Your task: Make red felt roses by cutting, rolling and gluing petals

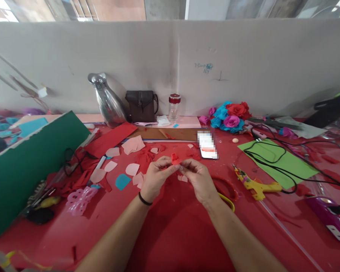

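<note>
A small red paper flower (174, 158) is held up between both hands over the middle of the red table. My left hand (160, 174) pinches it from the left, fingers closed on its edge. On the other side, my right hand (197, 175) has its thumb and fingers closed on the flower's lower right edge. The thumbs nearly meet below it. Pink petal pieces (132, 169) and a blue petal piece (122, 182) lie left of my left hand. Right of my right hand rests a yellow glue gun (255, 185).
Left stands a green board (36, 166). Behind are a steel jug (109, 102), brown bag (141, 106), glass bottle (173, 107), phone (207, 145) and paper flowers (231, 117). Black cables cross a green sheet (280, 162); a purple power strip (330, 217) lies right.
</note>
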The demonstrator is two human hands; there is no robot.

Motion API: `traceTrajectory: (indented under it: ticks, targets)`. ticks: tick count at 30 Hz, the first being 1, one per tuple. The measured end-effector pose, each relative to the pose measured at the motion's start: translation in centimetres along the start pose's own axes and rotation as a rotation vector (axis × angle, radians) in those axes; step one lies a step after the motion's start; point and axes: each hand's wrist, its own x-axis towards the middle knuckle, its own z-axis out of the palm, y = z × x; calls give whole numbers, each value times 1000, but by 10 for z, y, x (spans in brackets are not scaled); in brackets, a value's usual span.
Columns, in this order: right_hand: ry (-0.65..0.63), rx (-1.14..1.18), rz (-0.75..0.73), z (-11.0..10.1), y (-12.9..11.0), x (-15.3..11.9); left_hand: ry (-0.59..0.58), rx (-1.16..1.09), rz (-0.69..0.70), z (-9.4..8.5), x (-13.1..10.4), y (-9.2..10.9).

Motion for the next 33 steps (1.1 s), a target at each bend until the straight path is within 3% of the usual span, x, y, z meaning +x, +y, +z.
traceTrajectory:
  ticks: [9,15,21,33]
  targets:
    - [2,-81,-74,0,3,2,-28,132,174,-1,-1,-2]
    - [10,19,-60,-5,-3,-2,-14,232,231,-5,0,-5]
    - [-86,3,-12,-9,-6,-3,-29,306,182,-3,1,-5]
    - [-91,-4,9,-3,-11,-5,14,388,168,-4,0,-2]
